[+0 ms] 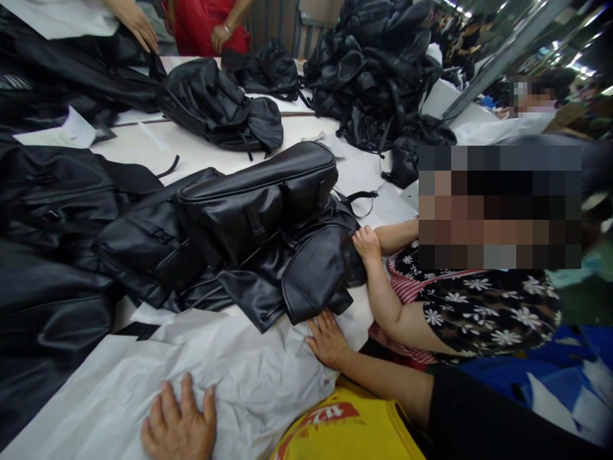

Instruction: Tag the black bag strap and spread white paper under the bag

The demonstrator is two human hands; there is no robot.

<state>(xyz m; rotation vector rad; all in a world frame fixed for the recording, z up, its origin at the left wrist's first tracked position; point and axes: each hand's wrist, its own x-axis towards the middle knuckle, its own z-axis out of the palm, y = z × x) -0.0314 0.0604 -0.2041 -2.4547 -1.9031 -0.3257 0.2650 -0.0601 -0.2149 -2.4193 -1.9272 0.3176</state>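
My left hand [178,423] lies flat, fingers spread, on a crumpled white plastic sheet [230,370] at the table's near edge. My right hand [327,339] also rests palm down on the sheet, fingertips at the lower edge of a black leather backpack [268,243]. It holds nothing. The backpack lies on its side on top of other black bags. A co-worker in a floral top, close on my right, has a hand [366,243] on the backpack's right side.
Black bags lie heaped at the left [52,211], the far middle [220,105] and the back right [378,70]. Another person's hands [136,25] work at the far edge. A yellow item with red print [349,428] sits below my right arm.
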